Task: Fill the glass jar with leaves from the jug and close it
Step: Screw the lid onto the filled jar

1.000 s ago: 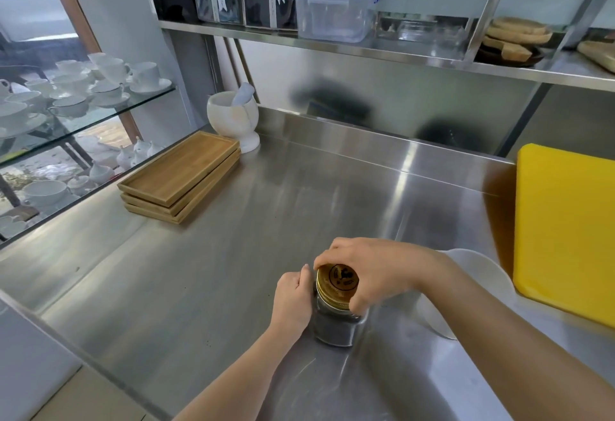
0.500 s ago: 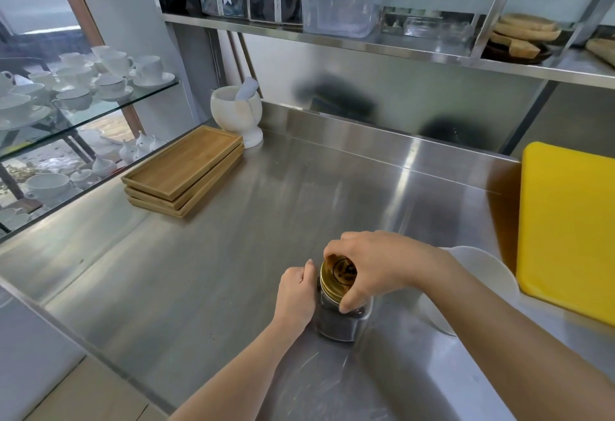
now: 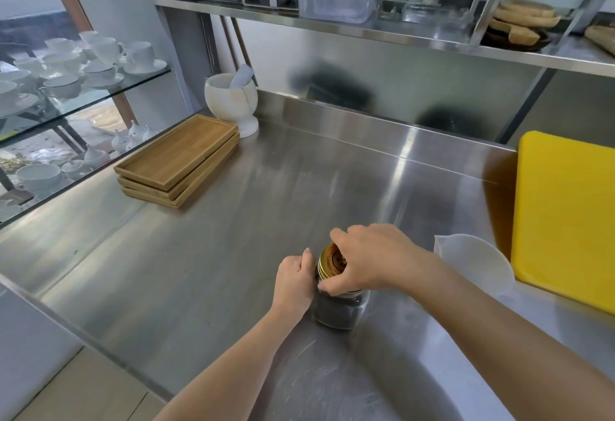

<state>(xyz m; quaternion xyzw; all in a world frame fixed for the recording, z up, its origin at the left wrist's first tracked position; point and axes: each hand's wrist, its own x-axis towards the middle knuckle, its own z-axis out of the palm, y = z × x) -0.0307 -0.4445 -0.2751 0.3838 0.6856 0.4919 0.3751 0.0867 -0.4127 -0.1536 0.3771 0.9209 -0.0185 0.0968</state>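
A small glass jar (image 3: 337, 311) full of dark leaves stands on the steel counter (image 3: 206, 254) in front of me. A gold lid (image 3: 329, 262) sits on its mouth. My right hand (image 3: 369, 259) covers the lid from above, with the fingers wrapped round its rim. My left hand (image 3: 294, 282) clasps the jar's left side. The white plastic jug (image 3: 474, 262) stands just right of the jar, partly behind my right forearm.
A yellow cutting board (image 3: 565, 217) leans at the right. Stacked wooden trays (image 3: 179, 159) and a white mortar with pestle (image 3: 233, 98) sit at the back left. Glass shelves of white cups (image 3: 83, 68) stand at the left. A steel shelf (image 3: 366, 33) with containers hangs overhead.
My right hand has turned on the lid, the fingers shifting round its rim. The jar and my left hand have stayed in place. My view has moved slightly.
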